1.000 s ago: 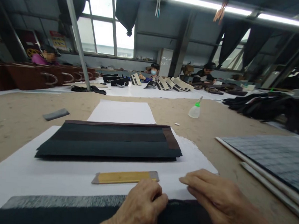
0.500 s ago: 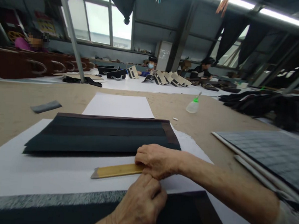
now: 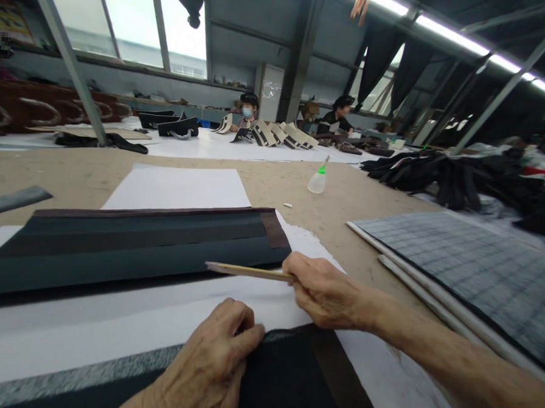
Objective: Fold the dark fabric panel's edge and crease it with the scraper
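Gripping the flat yellow wooden ruler (image 3: pixel 246 270) by its near end, the right hand (image 3: pixel 325 290) has its fingers closed around it and holds it almost edge-on, its free end raised over the near edge of the stack of long dark fabric panels with a brown band (image 3: pixel 133 239). The left hand (image 3: pixel 213 362) is curled into a loose fist, knuckles pressing on the black fabric piece (image 3: pixel 285 387) at the near edge of the white paper sheet (image 3: pixel 88 322) that covers the tan worktable (image 3: pixel 73 175).

The ruler's tip looks ready to snag the top panel; a push along the stack would likely slide the layers out of line, since nothing pins them. The grip is at one end only, so the ruler could twist or slip from the fingers. Should the left hand ease off, the black piece may creep on the smooth paper. The clear squeeze bottle with a green cap (image 3: pixel 318 181) stands well apart toward the far edge, and the grey gridded mat (image 3: pixel 470 269) lies to the right, both out of reach of a stray sweep.
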The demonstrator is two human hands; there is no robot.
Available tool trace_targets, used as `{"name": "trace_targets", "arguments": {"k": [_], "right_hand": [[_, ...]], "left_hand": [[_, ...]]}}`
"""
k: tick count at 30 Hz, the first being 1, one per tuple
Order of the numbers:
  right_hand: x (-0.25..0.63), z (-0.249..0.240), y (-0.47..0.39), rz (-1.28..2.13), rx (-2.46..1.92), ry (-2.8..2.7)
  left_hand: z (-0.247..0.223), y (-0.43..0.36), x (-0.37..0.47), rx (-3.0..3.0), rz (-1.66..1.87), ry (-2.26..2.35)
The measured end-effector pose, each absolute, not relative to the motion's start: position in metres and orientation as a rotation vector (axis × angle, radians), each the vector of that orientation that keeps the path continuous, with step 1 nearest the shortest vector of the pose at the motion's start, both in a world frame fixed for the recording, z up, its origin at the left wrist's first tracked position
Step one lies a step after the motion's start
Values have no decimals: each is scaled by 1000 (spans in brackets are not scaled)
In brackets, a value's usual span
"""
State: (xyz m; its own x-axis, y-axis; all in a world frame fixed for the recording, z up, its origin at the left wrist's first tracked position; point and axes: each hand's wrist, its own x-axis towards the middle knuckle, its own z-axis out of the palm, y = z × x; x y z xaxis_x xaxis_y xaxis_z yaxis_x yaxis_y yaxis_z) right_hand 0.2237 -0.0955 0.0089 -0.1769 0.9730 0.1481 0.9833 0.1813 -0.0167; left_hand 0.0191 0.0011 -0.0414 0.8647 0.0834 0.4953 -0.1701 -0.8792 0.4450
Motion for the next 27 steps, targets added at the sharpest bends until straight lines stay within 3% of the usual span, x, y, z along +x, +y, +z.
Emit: {"name": "trace_targets", "arguments": {"k": [10, 19, 27], "right_hand": [[257, -15, -200, -96, -1912, -2092], [281, -11, -212, 96, -1905, -2137], [306, -11, -206, 305, -1823, -2144]], "left_hand": [[-37, 0, 28, 2633, 705, -10], [-55, 1, 33, 2657, 894, -244], [-58, 1, 31, 2719, 721, -250]]}}
